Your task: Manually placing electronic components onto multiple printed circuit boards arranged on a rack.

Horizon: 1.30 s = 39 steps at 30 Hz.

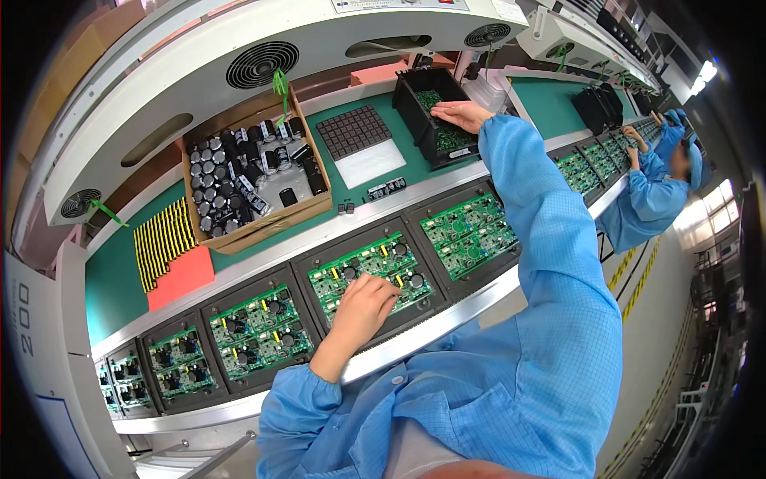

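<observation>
My left hand (365,310) rests over a green circuit board (335,297) in a black carrier tray, its fingers curled together near the board's middle. What the fingertips hold, if anything, is hidden. Capacitors and small yellow parts stand on this board around the hand. Reaching out to the far right, my right hand (463,114) is over a black bin (423,100) of small green parts. Its fingers are stretched out, palm partly turned up, and nothing shows in them.
A cardboard box (319,209) of black capacitors stands behind the line. Near it lie a block of dark parts (353,132), black-and-yellow strips (163,239) and a small row of capacitors (387,188). More carriers with boards (469,231) line the rail. A co-worker (650,188) sits farther right.
</observation>
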Available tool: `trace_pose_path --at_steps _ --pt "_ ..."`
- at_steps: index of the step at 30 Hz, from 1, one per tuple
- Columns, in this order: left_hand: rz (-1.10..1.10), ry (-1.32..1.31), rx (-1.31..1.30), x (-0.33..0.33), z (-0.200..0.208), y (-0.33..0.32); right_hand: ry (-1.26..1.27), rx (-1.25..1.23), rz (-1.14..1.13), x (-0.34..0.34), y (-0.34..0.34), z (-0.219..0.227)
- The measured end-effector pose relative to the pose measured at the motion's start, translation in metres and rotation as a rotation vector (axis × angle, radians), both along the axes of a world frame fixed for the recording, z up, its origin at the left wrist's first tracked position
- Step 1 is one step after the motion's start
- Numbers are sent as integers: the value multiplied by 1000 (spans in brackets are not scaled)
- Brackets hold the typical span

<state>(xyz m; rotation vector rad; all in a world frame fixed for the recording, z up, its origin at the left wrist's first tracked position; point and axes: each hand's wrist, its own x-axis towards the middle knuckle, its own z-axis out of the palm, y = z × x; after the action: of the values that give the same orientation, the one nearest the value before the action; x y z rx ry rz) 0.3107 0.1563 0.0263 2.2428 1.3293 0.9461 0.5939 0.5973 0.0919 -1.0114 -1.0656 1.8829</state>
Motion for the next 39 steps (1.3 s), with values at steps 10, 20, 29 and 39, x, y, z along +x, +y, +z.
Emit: trace_pose_path --at_steps 10,20,29,39 --pt "-33 -22 12 4 -2 4 -148 97 9 3 -23 10" --pt "-74 -93 -8 10 6 5 258 184 -127 43 -100 -5" --pt "-188 12 -143 14 79 -9 313 214 -168 111 -265 -35" --pt "-269 295 192 74 93 217 514 349 -461 172 -273 -108"
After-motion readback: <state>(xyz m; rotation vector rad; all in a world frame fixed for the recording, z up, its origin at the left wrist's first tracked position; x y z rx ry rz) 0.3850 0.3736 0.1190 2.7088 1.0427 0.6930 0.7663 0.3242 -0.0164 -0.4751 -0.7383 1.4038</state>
